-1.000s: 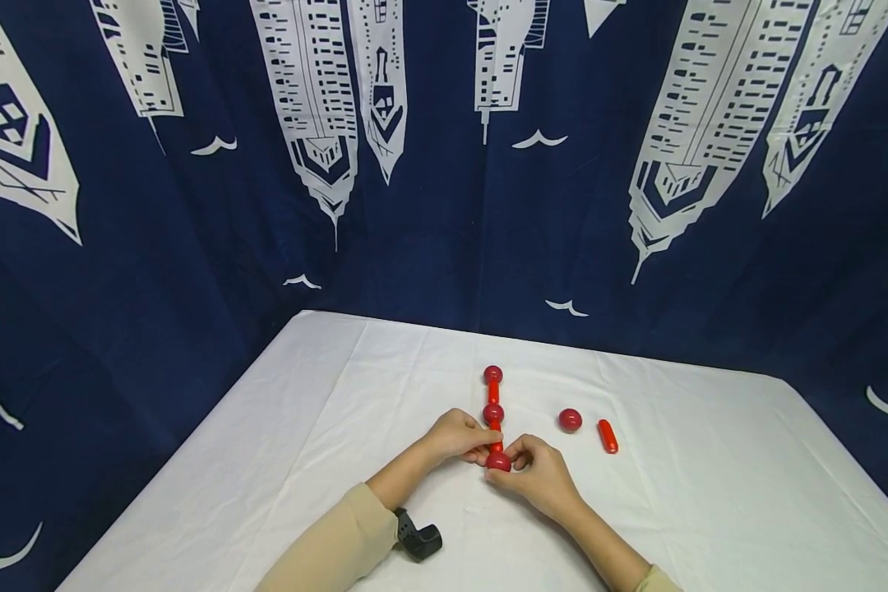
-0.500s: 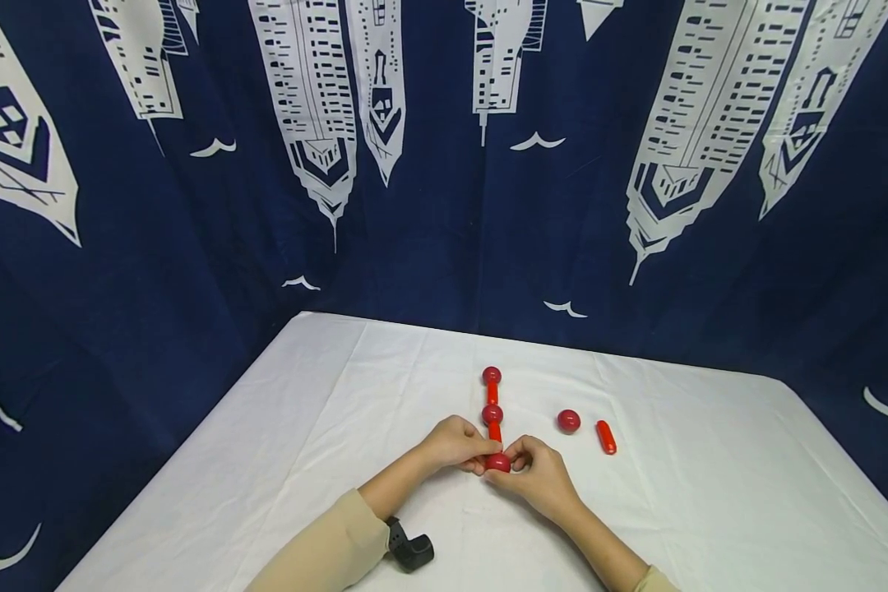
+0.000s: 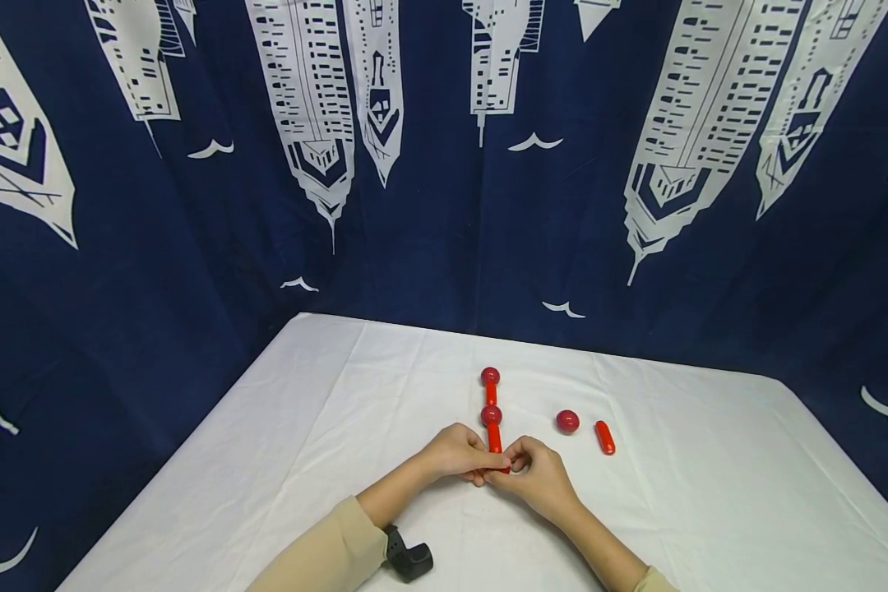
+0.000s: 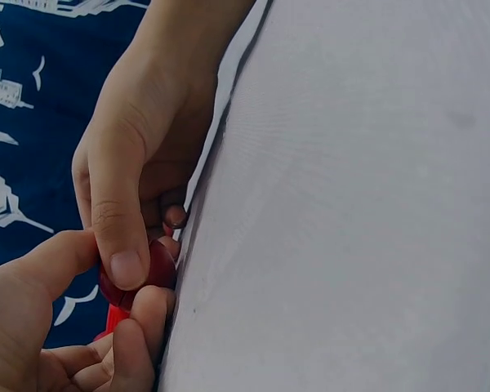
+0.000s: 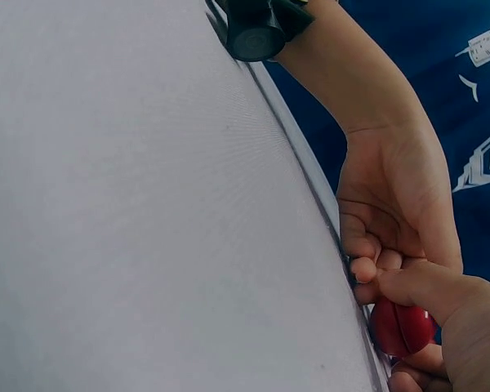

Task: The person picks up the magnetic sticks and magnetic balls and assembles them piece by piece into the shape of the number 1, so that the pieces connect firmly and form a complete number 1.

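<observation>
On the white tabletop, a chain of glossy red balls and red rods runs away from me. Its far ball (image 3: 491, 376) and middle ball (image 3: 492, 415) lie beyond my fingers, and a red rod (image 3: 494, 436) leads back to the near ball (image 5: 402, 331). My right hand (image 3: 540, 475) pinches this near ball between thumb and fingers. My left hand (image 3: 455, 452) also grips it from the left, hiding most of it in the head view. A dark seam shows across the ball in the right wrist view.
A loose red ball (image 3: 567, 422) and a loose red rod (image 3: 604, 437) lie right of the chain. A black wrist camera (image 3: 409, 559) is strapped at the left sleeve. A navy patterned curtain (image 3: 444, 247) stands behind the table (image 3: 385, 362).
My left hand has slid from the rod toward me onto the near ball, covering it. The right hand keeps its hold in nearly the same place.
</observation>
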`<action>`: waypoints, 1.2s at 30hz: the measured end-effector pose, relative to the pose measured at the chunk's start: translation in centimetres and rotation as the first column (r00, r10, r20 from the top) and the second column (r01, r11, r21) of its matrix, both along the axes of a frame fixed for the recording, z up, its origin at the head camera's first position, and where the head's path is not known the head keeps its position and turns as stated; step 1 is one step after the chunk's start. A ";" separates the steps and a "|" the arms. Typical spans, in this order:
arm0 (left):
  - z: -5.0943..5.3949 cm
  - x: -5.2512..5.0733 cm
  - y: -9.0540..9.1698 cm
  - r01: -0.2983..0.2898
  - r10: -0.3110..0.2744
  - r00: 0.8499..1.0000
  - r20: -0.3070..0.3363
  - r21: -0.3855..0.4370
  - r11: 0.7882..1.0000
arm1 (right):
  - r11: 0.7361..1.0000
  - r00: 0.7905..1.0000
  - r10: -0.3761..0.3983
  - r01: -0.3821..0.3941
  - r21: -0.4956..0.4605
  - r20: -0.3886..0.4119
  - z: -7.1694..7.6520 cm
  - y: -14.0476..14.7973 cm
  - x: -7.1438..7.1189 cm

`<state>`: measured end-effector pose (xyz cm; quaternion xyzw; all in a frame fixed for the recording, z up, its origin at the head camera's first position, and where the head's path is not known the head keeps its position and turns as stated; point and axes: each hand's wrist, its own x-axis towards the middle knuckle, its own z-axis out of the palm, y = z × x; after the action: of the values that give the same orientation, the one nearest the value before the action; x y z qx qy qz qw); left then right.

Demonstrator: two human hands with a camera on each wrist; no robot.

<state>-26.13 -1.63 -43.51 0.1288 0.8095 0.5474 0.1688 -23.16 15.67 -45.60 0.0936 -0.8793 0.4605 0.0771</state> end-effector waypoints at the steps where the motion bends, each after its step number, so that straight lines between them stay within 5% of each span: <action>1: 0.0 0.1 0.0 -0.001 0.001 1.000 -0.007 0.001 1.000 | 1.000 1.000 0.001 -0.001 0.004 -0.005 0.0 0.0 0.0; 20: 0.0 -0.2 0.1 -0.014 0.014 1.000 -0.003 0.028 1.000 | 0.996 0.995 0.082 -0.084 0.027 0.049 1.6 0.8 0.2; 36: -0.6 -1.5 0.4 -0.027 0.027 1.000 0.015 0.042 0.999 | 0.993 0.999 -0.028 0.023 0.120 0.045 3.9 4.7 0.0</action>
<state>-27.64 -1.26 -44.13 0.1177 0.7981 0.5675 0.1644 -23.19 20.33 -41.74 0.0761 -0.9080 0.4081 0.0567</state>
